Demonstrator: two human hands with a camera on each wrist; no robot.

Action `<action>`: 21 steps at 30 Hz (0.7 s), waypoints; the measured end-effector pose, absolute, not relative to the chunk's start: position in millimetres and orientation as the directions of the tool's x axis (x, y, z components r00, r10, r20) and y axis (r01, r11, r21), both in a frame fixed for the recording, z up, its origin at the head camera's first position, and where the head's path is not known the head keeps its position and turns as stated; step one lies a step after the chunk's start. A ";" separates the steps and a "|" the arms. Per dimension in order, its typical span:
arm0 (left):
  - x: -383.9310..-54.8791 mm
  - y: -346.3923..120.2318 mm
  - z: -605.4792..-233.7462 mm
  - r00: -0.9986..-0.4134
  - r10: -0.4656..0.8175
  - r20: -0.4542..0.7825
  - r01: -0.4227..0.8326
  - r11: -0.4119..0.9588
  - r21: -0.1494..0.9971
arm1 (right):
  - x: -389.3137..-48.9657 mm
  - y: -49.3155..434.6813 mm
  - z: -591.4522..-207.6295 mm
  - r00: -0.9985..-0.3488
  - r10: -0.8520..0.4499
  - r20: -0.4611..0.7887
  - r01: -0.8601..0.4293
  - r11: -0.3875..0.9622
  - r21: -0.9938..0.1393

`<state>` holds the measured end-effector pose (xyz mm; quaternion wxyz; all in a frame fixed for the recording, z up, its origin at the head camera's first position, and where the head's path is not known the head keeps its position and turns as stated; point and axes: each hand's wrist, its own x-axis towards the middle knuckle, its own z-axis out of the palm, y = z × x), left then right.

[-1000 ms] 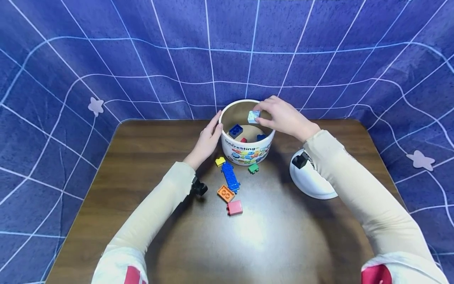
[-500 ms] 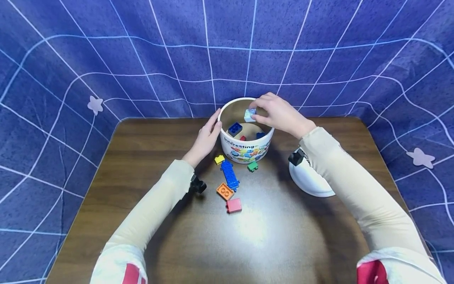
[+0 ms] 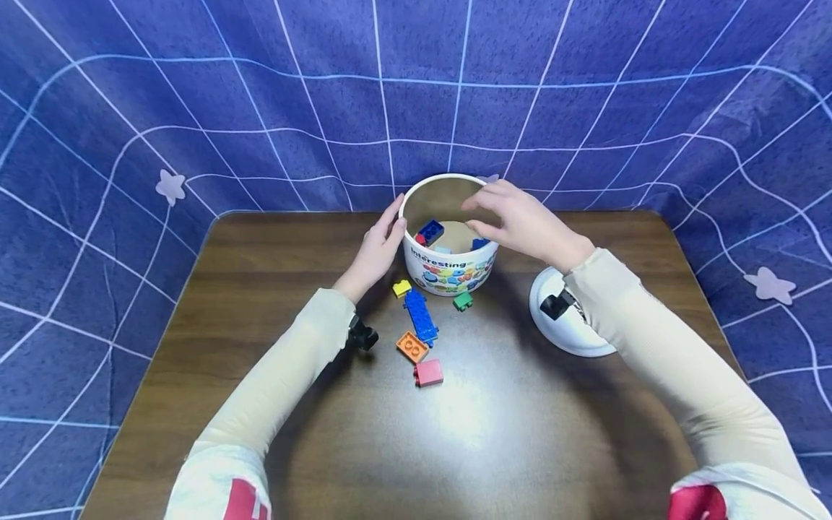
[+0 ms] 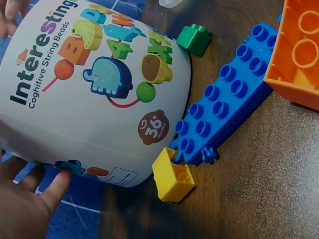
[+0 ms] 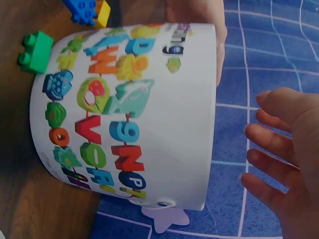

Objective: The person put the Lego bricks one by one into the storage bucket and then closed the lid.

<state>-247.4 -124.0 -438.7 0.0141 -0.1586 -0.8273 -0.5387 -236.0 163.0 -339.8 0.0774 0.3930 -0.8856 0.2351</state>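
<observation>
A round white bucket printed with letters and animals stands at the back of the table. Against its left side rests my left hand, fingers fairly straight along the wall. My right hand hovers over the right rim with nothing between its spread fingers; the right wrist view shows the fingers apart from the wall. Inside the bucket lie a dark blue brick, a red piece, another blue piece and a pale blue brick, mostly hidden by the front wall.
Before the bucket lie a yellow brick, a long blue base piece, a green brick, an orange brick and a red brick. A white lid lies at the right, partly under the right forearm. A blue curtain hangs behind.
My right hand has let go of the pale blue brick, which has dropped into the bucket, and its fingers have spread. The red piece inside has shifted left. My left hand stays on the bucket.
</observation>
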 end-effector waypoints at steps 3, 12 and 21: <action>-248.4 -123.8 -437.4 -0.949 0.252 0.188 0.273 0.366 0.890 | -227.1 164.8 -340.8 -0.658 -0.671 0.342 -0.752 0.561 -0.346; -249.6 -126.0 -436.1 -0.945 0.272 0.181 0.276 0.369 0.887 | -205.0 171.1 -343.7 -0.654 -0.680 0.332 -0.755 0.553 -0.353; -249.9 -127.4 -435.0 -0.942 0.297 0.160 0.250 0.296 0.922 | -184.6 177.0 -348.0 -0.611 -0.691 0.385 -0.790 0.503 -0.351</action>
